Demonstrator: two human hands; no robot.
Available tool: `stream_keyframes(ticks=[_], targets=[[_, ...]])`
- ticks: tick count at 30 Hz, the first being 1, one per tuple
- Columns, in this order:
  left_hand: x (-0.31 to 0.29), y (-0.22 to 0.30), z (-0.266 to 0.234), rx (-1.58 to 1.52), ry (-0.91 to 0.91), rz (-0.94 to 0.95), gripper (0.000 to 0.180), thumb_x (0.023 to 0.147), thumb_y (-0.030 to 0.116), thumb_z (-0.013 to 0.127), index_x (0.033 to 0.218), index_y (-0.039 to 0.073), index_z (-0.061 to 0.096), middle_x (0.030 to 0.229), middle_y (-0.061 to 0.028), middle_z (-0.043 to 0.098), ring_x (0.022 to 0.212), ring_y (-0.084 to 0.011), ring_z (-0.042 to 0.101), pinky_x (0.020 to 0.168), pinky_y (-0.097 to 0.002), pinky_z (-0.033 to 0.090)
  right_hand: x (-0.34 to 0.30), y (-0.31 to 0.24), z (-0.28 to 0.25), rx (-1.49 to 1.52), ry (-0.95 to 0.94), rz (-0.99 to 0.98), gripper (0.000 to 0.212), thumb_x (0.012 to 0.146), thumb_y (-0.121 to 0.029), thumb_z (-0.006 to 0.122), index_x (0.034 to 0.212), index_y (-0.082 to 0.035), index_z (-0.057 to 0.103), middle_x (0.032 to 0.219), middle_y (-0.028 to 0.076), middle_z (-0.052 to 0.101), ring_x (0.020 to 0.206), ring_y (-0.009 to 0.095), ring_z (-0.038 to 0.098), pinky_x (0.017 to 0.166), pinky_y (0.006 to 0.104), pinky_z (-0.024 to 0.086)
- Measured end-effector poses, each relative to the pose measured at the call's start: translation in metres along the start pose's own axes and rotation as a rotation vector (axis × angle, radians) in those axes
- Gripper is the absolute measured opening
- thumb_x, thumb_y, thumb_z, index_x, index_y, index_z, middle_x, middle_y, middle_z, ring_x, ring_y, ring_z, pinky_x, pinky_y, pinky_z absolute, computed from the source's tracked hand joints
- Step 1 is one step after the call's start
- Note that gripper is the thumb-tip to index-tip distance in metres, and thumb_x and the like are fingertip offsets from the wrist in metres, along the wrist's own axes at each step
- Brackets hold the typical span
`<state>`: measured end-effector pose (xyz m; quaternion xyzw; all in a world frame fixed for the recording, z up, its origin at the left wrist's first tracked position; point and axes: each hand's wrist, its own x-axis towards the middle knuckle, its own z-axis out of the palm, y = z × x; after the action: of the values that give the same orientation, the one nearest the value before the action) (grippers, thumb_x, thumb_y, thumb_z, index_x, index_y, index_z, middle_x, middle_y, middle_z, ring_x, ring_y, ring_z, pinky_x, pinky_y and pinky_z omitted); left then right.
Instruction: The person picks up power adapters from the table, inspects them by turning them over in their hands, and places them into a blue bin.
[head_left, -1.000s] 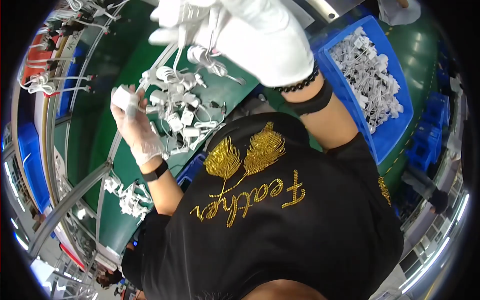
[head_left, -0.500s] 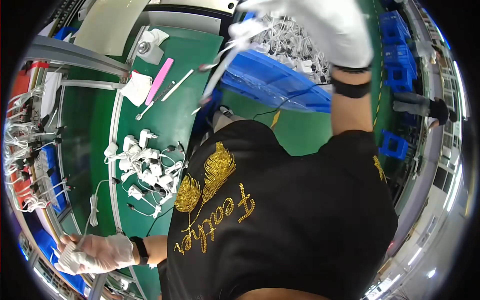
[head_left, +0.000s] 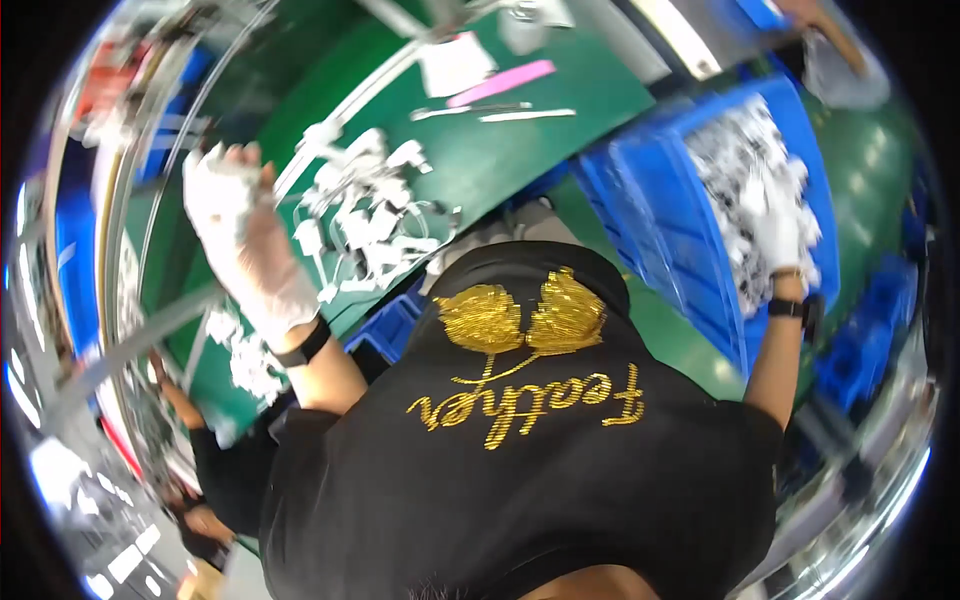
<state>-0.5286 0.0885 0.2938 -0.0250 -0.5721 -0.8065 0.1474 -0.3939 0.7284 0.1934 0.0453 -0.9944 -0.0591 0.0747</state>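
My left hand (head_left: 235,215), in a white glove with bare fingertips, is raised over the left side of the green table (head_left: 560,150). Its fingers curl round something white, which blur keeps me from making out. Beside it lies a tangled pile of white power adapters with cables (head_left: 365,205). My right hand (head_left: 775,230), also gloved, reaches down into a blue crate (head_left: 650,205) full of white adapters and cables (head_left: 735,150). It touches the heap there, and its fingers are smeared by motion.
A pink strip (head_left: 502,83), a thin white stick (head_left: 527,115) and a white cloth (head_left: 457,65) lie farther back. Another white cable pile (head_left: 250,365) sits at lower left, near another person's arm (head_left: 180,400). Blue crates (head_left: 865,330) stand at right.
My view has turned. My right hand has gone from above the blue crate with white cables down into its heap. My left hand has come up beside the adapter pile.
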Motion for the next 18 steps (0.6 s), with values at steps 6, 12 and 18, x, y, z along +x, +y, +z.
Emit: stream_keyframes(ticks=[6,12,18], targets=[[-0.028,0.024,-0.046,-0.035,0.155,0.015,0.065,0.088,0.021,0.072,0.144,0.007,0.041,0.128,-0.0148,0.06,0.112,-0.028,0.062,0.093,-0.0403,0.051,0.013,-0.052,0.009,0.133,-0.458,0.167,0.057,0.077,0.002,0.061,0.134,0.001,0.054,0.123,0.023,0.061,0.116,0.04,0.056,0.103,0.042,0.043],[-0.058,0.017,-0.067,0.027,0.323,-0.155,0.064,0.093,0.034,0.066,0.145,0.006,0.039,0.128,-0.0195,0.059,0.109,-0.0305,0.063,0.087,-0.0392,0.053,0.19,-0.244,-0.056,1.053,-0.177,0.25,0.038,0.098,-0.014,0.059,0.134,-0.002,0.057,0.126,0.013,0.064,0.113,0.012,0.059,0.096,0.0243,0.045],[-0.064,0.001,-0.054,-0.38,0.303,-0.375,0.077,0.096,0.059,0.049,0.148,0.004,0.033,0.13,-0.0256,0.055,0.108,-0.0368,0.063,0.09,-0.0405,0.053,0.346,-0.497,0.053,1.027,-0.402,-0.485,0.069,0.095,-0.053,0.052,0.143,-0.004,0.044,0.12,0.015,0.065,0.093,0.02,0.067,0.079,0.0306,0.054]])
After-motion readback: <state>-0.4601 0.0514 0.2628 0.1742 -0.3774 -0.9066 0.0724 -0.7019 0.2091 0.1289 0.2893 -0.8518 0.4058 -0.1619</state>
